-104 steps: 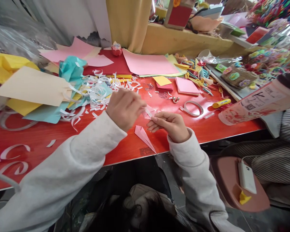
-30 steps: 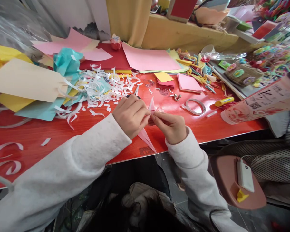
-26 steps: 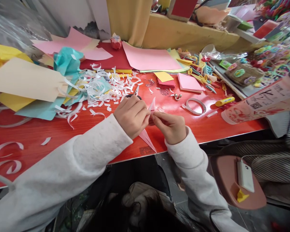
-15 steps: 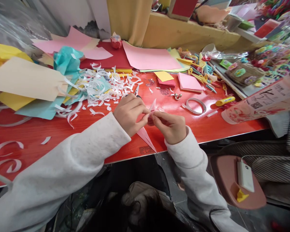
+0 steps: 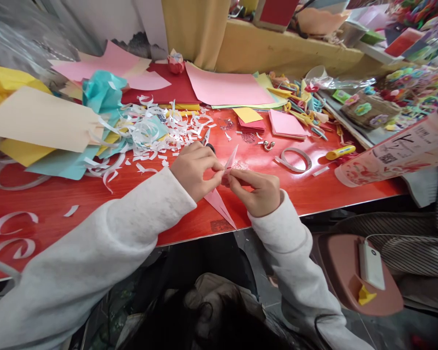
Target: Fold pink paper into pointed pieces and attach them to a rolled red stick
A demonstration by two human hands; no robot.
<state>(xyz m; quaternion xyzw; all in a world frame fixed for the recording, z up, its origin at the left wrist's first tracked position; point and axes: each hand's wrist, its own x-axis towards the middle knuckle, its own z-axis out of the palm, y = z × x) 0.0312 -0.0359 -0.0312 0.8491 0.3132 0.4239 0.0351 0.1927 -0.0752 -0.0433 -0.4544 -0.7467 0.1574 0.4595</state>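
Between my two hands is a small folded piece of pink paper point(image 5: 232, 156), its pointed tip sticking up above my fingers. My left hand point(image 5: 197, 169) pinches it from the left with thumb and forefinger. From the right, my right hand point(image 5: 254, 188) pinches it too, the fingertips of both hands almost meeting. The lower part of this piece is hidden by my fingers. Beneath my hands, a second folded pink paper point(image 5: 221, 208) lies on the red table, its point towards the front edge. Scissors point(image 5: 207, 138) lie partly hidden behind my left hand.
White paper shreds point(image 5: 146, 131) and coloured sheets cover the left of the red table point(image 5: 299, 199). A pink square stack point(image 5: 285, 124), a tape ring point(image 5: 295, 160), a yellow tube point(image 5: 340, 152) and a tilted cup point(image 5: 394, 150) are at right. A power bank point(image 5: 371, 267) rests on a stool.
The white strip seen on the pink piece earlier no longer shows. My left hand has come down to pinch the piece, then shifted slightly left. My right hand has hardly moved lately.
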